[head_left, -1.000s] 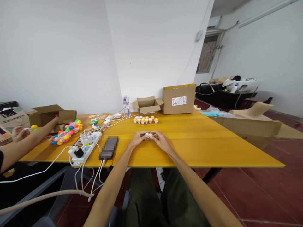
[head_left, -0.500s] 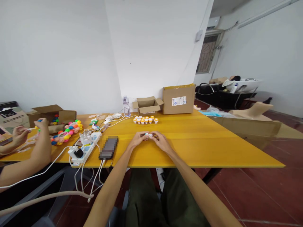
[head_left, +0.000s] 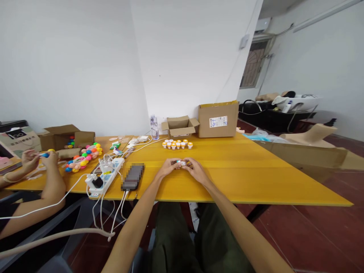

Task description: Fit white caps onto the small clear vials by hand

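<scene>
My left hand (head_left: 166, 168) and my right hand (head_left: 195, 169) rest together on the yellow table (head_left: 256, 178), near its front edge. Between their fingertips they pinch one small white object (head_left: 181, 163); its details are too small to make out. Behind my hands, toward the wall, stands a cluster of several small white bottles with orange caps (head_left: 177, 144). A dark phone (head_left: 132, 177) lies just left of my left hand.
A white power strip (head_left: 102, 176) with trailing cables lies left of the phone. Two cardboard boxes (head_left: 218, 119) and a water bottle (head_left: 154, 127) stand at the wall. At the far left a co-worker's hands (head_left: 40, 159) handle coloured balls (head_left: 82, 159) beside an open box.
My hands stay together on the small object. The co-worker's arm drew back from the open box and both of their hands met over a small ball. The view shifted slightly.
</scene>
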`<state>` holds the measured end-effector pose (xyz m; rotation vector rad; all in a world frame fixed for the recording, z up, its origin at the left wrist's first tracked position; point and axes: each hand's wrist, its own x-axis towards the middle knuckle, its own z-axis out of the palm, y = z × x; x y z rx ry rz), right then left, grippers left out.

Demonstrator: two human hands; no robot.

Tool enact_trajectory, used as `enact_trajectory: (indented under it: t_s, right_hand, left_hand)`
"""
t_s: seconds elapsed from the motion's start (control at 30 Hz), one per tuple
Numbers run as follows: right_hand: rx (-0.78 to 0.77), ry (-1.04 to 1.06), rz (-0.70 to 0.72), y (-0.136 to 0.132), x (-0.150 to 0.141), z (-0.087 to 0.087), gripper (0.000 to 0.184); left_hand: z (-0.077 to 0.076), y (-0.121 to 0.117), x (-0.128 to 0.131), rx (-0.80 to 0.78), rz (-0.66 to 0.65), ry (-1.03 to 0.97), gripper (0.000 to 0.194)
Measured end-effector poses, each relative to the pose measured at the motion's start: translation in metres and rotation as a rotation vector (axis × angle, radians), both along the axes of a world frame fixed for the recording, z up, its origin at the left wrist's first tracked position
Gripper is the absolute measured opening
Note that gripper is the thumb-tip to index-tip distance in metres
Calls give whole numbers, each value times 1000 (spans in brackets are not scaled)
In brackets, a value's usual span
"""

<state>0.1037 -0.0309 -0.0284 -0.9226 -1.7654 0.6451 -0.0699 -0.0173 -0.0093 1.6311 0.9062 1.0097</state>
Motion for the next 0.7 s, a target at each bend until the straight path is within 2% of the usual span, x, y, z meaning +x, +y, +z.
enact_trajectory:
  t_s: [0.7]
  right_hand:
    - [12, 1, -27, -3, -2, 5, 13]
  left_hand:
    - [2, -1, 0, -1, -14, -2, 47]
